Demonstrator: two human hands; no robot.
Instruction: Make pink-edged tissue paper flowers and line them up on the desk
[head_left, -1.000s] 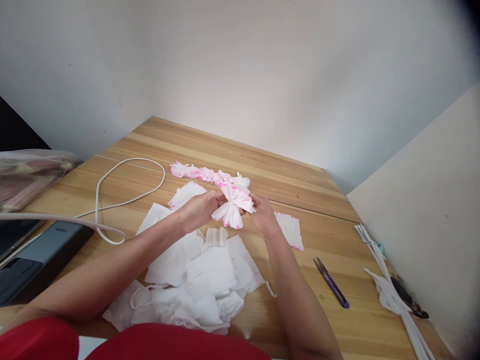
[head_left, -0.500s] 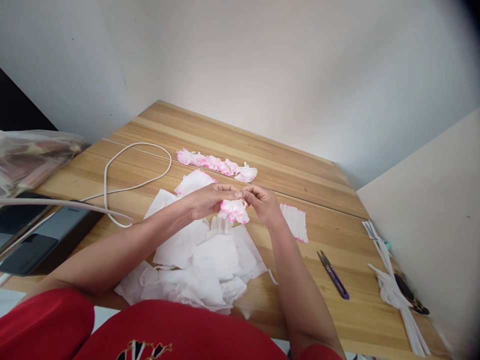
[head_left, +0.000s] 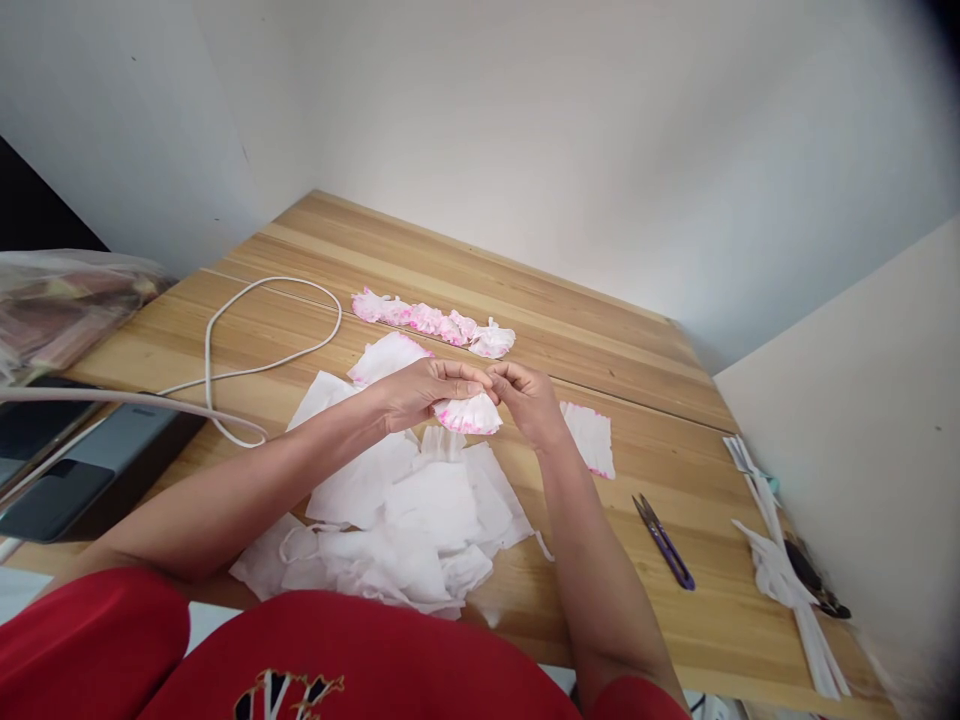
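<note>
Above the wooden tabletop [head_left: 637,345], we held a pink-edged ruffle [head_left: 469,415] between both hands. Our left hand [head_left: 409,393] pinched its upper edge between thumb and fingers, apparently to bunch the pleats and leave the frilled rim free. Our right hand [head_left: 531,405] met it there, thumb and forefinger drawn to a narrow pinch at the ruffle's right end; whether they gripped the ruffle or a finer strand, we could not tell.

A heap of thin white sheets [head_left: 431,510] lay beneath and toward us, presumably for easy reach, while a row of frilled pieces [head_left: 431,322] sat farther back, likely out of the way. Purple-handled snips [head_left: 664,543] rested beyond our right forearm, near a flat pink-edged sheet [head_left: 589,438].

The ruffle fanned downward, thin and white, its folds spreading from the pinched top to a lower rim tinted bright pink in uneven patches.
</note>
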